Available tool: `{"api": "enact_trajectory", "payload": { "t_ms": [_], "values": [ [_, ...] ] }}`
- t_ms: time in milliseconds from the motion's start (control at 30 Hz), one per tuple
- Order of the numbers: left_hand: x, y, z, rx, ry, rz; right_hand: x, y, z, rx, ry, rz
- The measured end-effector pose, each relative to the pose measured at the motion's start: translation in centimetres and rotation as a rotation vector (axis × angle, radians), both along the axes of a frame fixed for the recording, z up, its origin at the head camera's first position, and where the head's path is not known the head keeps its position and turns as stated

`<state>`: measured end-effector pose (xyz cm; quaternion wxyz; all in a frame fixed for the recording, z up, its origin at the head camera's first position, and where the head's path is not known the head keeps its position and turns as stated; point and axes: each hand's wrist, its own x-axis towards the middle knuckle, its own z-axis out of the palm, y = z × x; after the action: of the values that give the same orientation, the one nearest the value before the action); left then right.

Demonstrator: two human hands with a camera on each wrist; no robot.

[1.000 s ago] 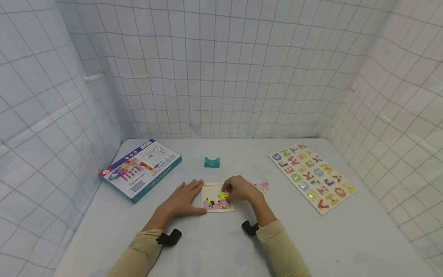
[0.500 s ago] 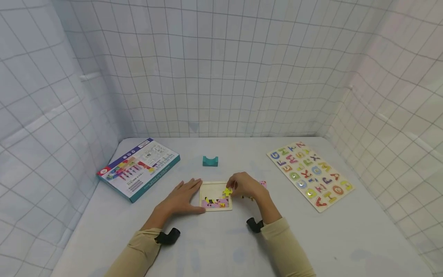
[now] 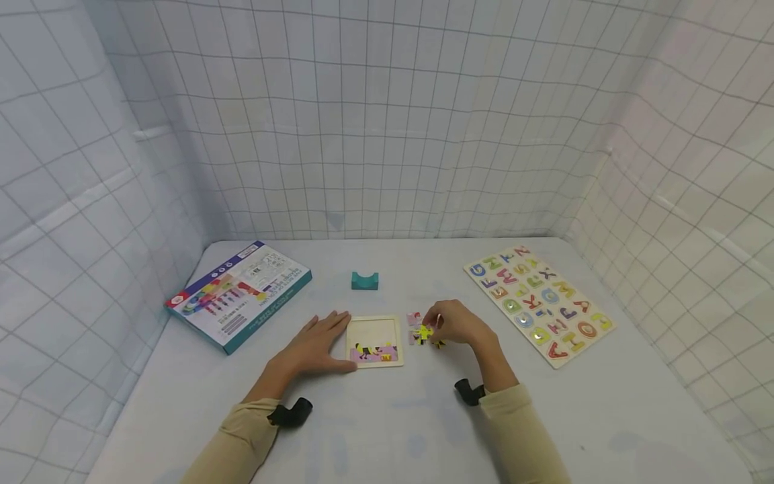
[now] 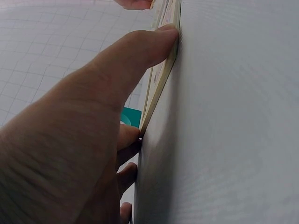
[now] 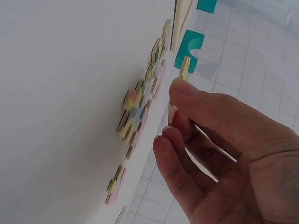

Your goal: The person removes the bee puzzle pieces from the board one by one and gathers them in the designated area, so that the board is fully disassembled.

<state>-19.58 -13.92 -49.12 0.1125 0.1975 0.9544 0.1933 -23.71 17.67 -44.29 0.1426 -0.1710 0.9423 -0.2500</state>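
My left hand [image 3: 316, 348] lies flat at the left side of a small wooden puzzle tray [image 3: 371, 329], fingers stretched out. Its thumb presses the near-left corner, and in the left wrist view the thumb [image 4: 161, 44] sits on the tray's edge. A strip of joined pink-and-yellow pieces [image 3: 375, 354] fills the tray's near side. To the right of the tray, my right hand [image 3: 461, 324] pinches a yellow puzzle piece [image 5: 185, 67] between thumb and fingers, held up over the loose pieces [image 5: 135, 109] on the table. The right hand partly hides those pieces in the head view.
A teal block [image 3: 365, 285] with a curved notch stands behind the tray. On the left lies a flat printed box [image 3: 238, 296]. At the right an alphabet board [image 3: 538, 306] carries coloured letters. White gridded cloth [image 3: 387, 134] walls in the table's back and sides.
My right hand has drawn the yellow puzzle piece out from over the tray, moving right to the loose pieces. The left hand stays at the tray, and the head view has shifted slightly.
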Motion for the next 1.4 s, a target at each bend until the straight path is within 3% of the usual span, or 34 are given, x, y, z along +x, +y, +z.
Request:
{"api": "enact_trajectory", "payload": {
  "t_ms": [233, 600, 1400],
  "values": [
    [0.0, -0.1, 0.0, -0.005, 0.004, 0.003, 0.1, 2.3, 0.0, -0.019, 0.011, -0.005],
    [0.0, 0.0, 0.2, 0.004, -0.016, 0.003, 0.5, 4.5, -0.6, -0.008, -0.06, -0.08],
    [0.2, 0.2, 0.2, 0.007, 0.005, 0.0, 0.4, 5.9, -1.3, 0.004, -0.058, -0.131]
  ]
}}
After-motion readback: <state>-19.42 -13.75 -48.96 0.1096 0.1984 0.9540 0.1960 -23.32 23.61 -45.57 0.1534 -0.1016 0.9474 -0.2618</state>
